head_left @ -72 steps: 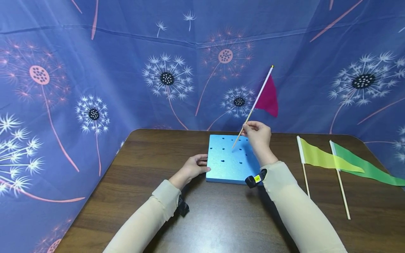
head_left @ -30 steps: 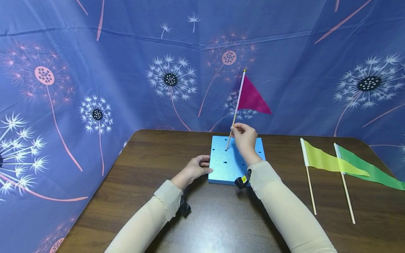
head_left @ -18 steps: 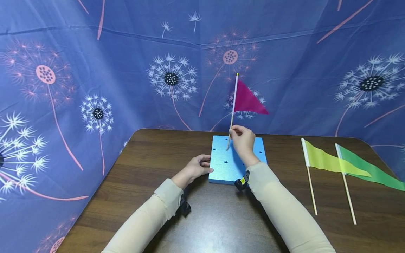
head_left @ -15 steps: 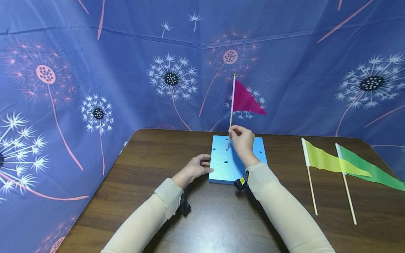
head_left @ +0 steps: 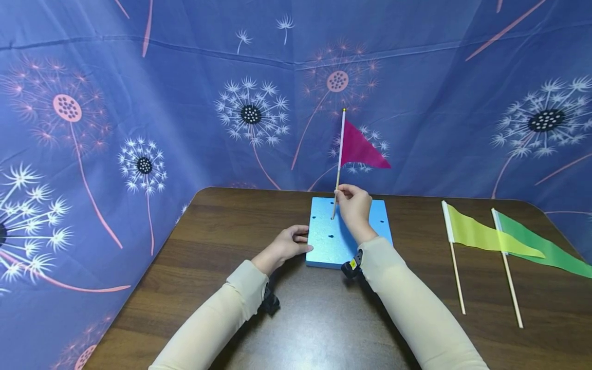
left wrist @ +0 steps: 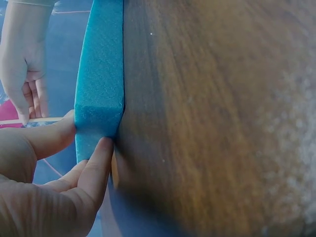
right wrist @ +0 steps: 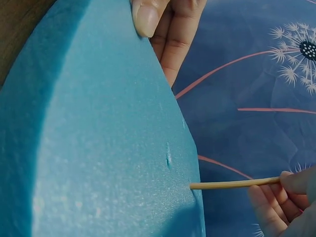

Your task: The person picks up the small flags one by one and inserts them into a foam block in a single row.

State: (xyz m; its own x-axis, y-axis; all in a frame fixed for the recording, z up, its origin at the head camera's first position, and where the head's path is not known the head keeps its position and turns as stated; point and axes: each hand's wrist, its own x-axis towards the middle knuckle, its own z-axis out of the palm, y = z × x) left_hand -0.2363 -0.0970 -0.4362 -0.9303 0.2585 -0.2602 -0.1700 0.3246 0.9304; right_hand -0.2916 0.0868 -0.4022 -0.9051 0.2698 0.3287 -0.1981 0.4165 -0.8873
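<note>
My right hand (head_left: 355, 208) pinches the thin wooden stick of a magenta triangular flag (head_left: 361, 149) between thumb and fingertips. The flag leans slightly right in the head view, with its lower end at a hole in a blue foam board (head_left: 326, 252). In the right wrist view the bare stick (right wrist: 232, 184) meets the board's surface, and the fingers stay a little above it. On the board's left side, near the front corner, my left hand (head_left: 288, 245) rests its relaxed fingers and thumb. The left wrist view has its thumb (left wrist: 59, 131) at the board's upper edge and fingertips against the side.
To the right, a yellow flag (head_left: 472, 230) and a green flag (head_left: 550, 247) lie on the brown wooden table (head_left: 222, 221); the yellow cloth overlaps the green one. Several other holes dot the board. A blue dandelion-print cloth (head_left: 185, 77) hangs behind the table.
The right hand has moved left and lowered the tilted magenta flag so its end reaches a hole, and the stick stands more upright. The left hand stays at the board's side.
</note>
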